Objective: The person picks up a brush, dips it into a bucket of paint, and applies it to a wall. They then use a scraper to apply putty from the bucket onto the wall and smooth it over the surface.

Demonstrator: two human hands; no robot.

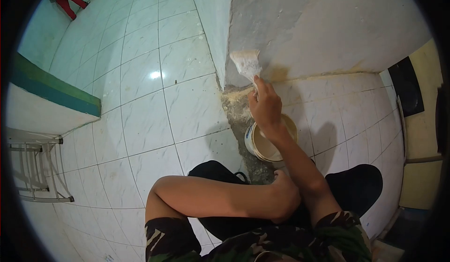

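My right hand (pixel 266 106) is closed around the handle of a paintbrush (pixel 247 63). The brush has wide, whitish bristles that lie against the grey wall (pixel 300 37), close to its corner. Below my right forearm a paint bucket (pixel 253 142) stands on the floor, with pale paint inside; the forearm hides part of its rim. My left hand (pixel 284 194) is curled beside my right forearm, above my lap. Its thumb shows, but the other fingers are mostly hidden, and I cannot see whether they hold anything.
White tiles (pixel 145 98) cover the floor, with a rough bare cement strip (pixel 239 114) by the wall corner. A metal ladder (pixel 42 168) is at the left, near a green-edged wall (pixel 56 88). Red trouser legs of another person (pixel 70 1) show at the far upper left.
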